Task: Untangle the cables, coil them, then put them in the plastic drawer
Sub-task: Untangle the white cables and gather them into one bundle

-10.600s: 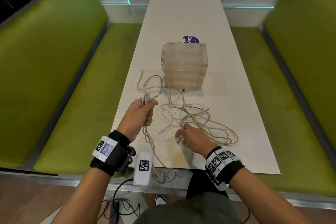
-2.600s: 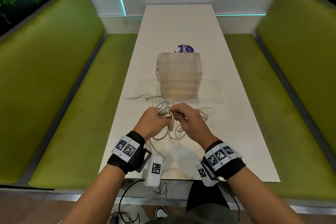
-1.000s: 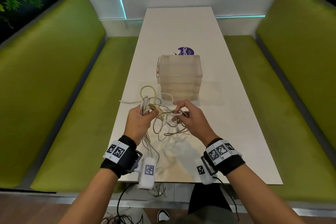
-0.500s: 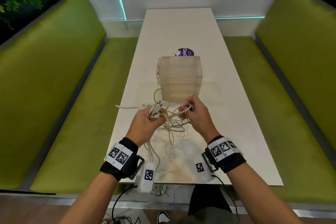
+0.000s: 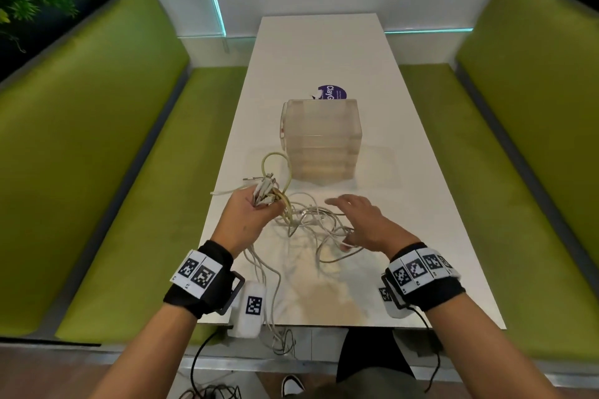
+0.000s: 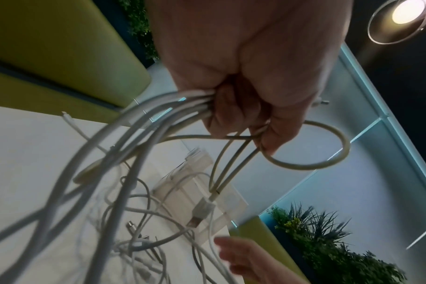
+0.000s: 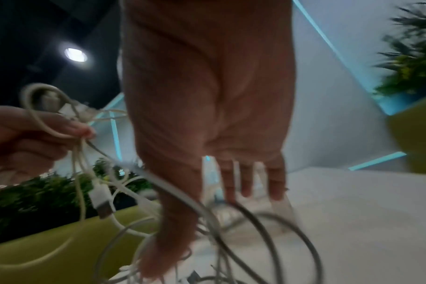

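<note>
A tangle of white and yellowish cables point(image 5: 311, 220) lies on the white table point(image 5: 421, 236) in front of a translucent plastic drawer unit point(image 5: 321, 139), whose drawers look closed. My left hand point(image 5: 265, 204) is raised above the table's left side and grips a bundle of cable ends point(image 6: 182, 107), with plugs sticking up and a yellowish loop point(image 6: 316, 153) hanging beside the fingers. A USB plug point(image 6: 202, 211) dangles below it. My right hand point(image 5: 343, 220) hovers over the tangle with straight, spread fingers point(image 7: 243, 182); strands run under its palm.
A purple round sticker point(image 5: 332, 92) lies behind the drawer unit. Green benches point(image 5: 113, 172) flank the table on both sides. Some cable strands point(image 5: 278, 334) hang over the table's near edge. A white wall closes the far end.
My right hand has let go of the strand it pinched beside the left hand and moved right and down with fingers spread. The loose loops have dropped onto the table.
</note>
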`<state>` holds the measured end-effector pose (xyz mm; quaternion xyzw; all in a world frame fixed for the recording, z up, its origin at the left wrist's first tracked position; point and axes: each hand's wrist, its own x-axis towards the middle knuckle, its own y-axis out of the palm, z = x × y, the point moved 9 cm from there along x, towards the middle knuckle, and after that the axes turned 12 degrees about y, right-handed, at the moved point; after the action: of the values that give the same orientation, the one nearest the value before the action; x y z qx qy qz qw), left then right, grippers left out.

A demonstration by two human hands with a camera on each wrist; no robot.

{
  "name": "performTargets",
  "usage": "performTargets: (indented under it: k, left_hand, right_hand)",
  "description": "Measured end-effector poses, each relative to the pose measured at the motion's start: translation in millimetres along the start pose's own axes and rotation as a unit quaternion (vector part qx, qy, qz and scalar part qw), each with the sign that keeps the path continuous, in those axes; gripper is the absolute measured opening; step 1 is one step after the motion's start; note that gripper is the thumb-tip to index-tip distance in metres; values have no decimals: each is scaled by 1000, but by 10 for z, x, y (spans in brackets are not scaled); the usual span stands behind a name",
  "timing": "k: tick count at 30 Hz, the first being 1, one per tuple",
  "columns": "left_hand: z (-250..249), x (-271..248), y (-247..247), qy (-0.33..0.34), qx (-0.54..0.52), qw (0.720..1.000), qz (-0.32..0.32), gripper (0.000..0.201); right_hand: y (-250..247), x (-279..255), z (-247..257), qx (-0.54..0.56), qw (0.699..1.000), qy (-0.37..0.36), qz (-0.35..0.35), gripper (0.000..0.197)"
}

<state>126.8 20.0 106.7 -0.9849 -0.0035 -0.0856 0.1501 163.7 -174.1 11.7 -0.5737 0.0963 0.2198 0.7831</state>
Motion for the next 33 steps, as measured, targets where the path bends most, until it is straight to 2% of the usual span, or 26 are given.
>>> performTargets:
  k: [3, 5, 7, 9, 11, 12, 13, 15, 17, 19, 21, 23, 25, 27, 28, 29, 31, 33]
  left_hand:
    - [4, -46, 12, -10, -1, 1000, 5, 25]
    - [41, -61, 8, -14, 10, 1000, 11, 30]
    - [73, -71, 30, -17, 24, 999, 27, 28]
    - [108, -84, 95, -21, 42, 997, 62, 21]
    - [121, -132, 209, -34, 62, 990, 120, 21]
    - [109, -168, 282, -34, 77, 984, 157, 23]
    - [106, -212, 349, -35, 92, 976, 197, 24]
    - [50, -300, 456, -30, 94, 961, 257, 23]
    - [-10, -365, 484, -34, 50, 958, 282, 19]
    - [-43, -380, 420, -37, 10, 962, 270, 12]
    - [5, -374, 306, -48, -16, 971, 234, 23]
    - [82, -344, 184, -56, -71, 980, 176, 31]
    - [92, -290, 62, -47, -142, 983, 108, 22]
    - [94, -234, -35, -45, -199, 977, 56, 12]
    - [107, -211, -65, -48, -212, 975, 41, 16]
    - [116, -192, -79, -51, -213, 975, 37, 22]
    - [116, -178, -81, -53, -208, 976, 42, 26]
    - [127, -179, -88, -49, -209, 976, 44, 27]
  right_hand:
    - [-67, -28, -220, -23, 994, 101, -18, 56]
    - [-187, -77, -234, 4, 992, 116, -43, 34]
    - [-354, -151, -127, 46, 992, 82, -81, 38]
    - [-532, -312, 156, 168, 981, -13, -95, 47]
    - [-655, -555, 511, 333, 934, -119, -39, 56]
    - [-664, -640, 645, 392, 908, -146, 3, 61]
    - [-642, -686, 738, 415, 895, -156, 38, 65]
    - [-522, -667, 788, 368, 914, -150, 77, 67]
    - [-386, -639, 759, 324, 929, -135, 114, 56]
    - [-308, -630, 710, 345, 917, -133, 148, 44]
    - [-266, -653, 681, 377, 902, -130, 165, 33]
    - [-140, -686, 680, 361, 903, -128, 191, 20]
    - [170, -772, 714, 313, 902, -127, 267, 15]
    - [564, -960, 790, 269, 877, -138, 375, 18]
    - [733, -1054, 825, 239, 867, -152, 410, 20]
    - [847, -1107, 842, 196, 874, -167, 412, 21]
    - [901, -1062, 844, 134, 912, -184, 341, 22]
    - [769, -934, 786, 159, 940, -151, 260, 20]
